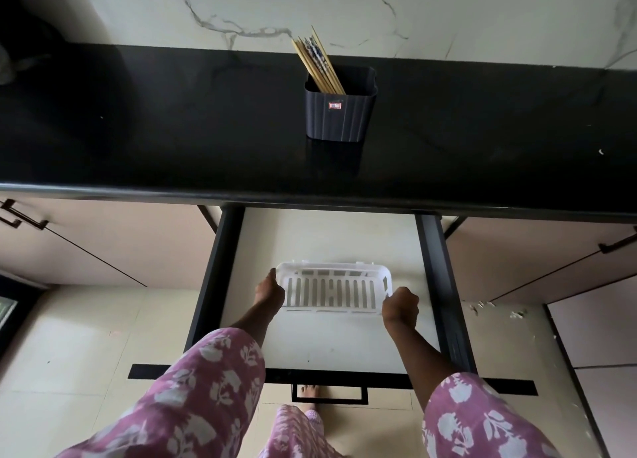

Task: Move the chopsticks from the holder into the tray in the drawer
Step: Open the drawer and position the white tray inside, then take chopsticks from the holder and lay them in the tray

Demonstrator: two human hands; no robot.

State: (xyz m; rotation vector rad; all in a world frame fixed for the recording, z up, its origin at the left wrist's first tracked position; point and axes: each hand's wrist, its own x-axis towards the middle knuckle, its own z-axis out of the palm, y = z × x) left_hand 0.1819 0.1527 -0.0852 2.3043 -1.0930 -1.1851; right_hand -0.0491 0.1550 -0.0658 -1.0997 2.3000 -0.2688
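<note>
Black tabletop (pixel 172 130) carries the holder (pixel 339 113) of chopsticks (pixel 319 61); below, in the open drawer (pixel 327 237), both hands, left hand (pixel 270 290) and right hand (pixel 400 307), grasp the white tray (pixel 331 288) by its ends.

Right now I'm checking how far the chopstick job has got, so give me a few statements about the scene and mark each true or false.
1. The chopsticks stand in the dark holder on the black countertop. True.
2. The white slotted tray already holds some chopsticks. False: it is empty.
3. Both hands grip the tray, the left hand at its left end and the right hand at its right end. True.
4. The drawer is shut. False: it is pulled out, with the tray inside it.
5. The holder lies tipped over. False: it stands upright.
</note>
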